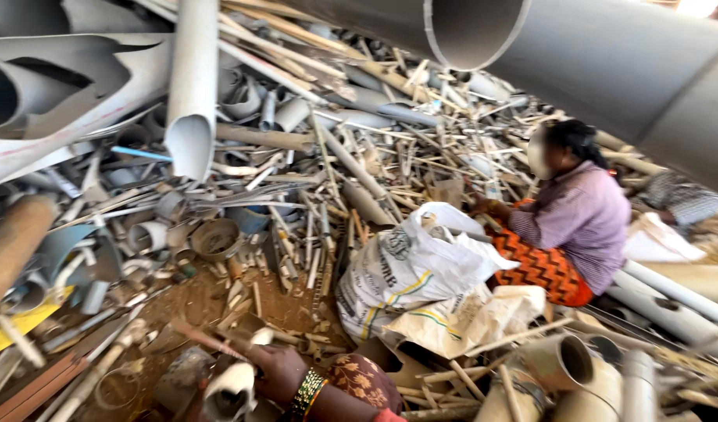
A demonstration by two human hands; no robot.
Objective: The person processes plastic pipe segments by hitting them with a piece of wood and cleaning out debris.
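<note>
Everywhere around the person lies a great heap of scrap plastic pipe (296,141), grey and beige, whole and split; one very wide grey pipe (609,62) passes overhead at the upper right, and a long split pipe (193,94) hangs down at the upper left; only a small patch of brown earth (195,301) shows between the pieces. On the right a co-worker in a purple shirt (582,219) sits in the pile beside a white woven sack (410,270), which stands open and partly filled.

At the bottom edge comes one hand (279,371), with bangles at the wrist and a patterned sleeve; I cannot tell for sure which hand it is, most likely the right; it is clenched around a short curled piece of whitish pipe (232,391), which sits low in the pile just beside the wrist. A second hand is not in view.

My judgement for doing this well: grip the piece away from its broken edge, because split plastic may cut; lift it straight up, so the thin sticks (218,340) crossing nearby do not catch.
</note>
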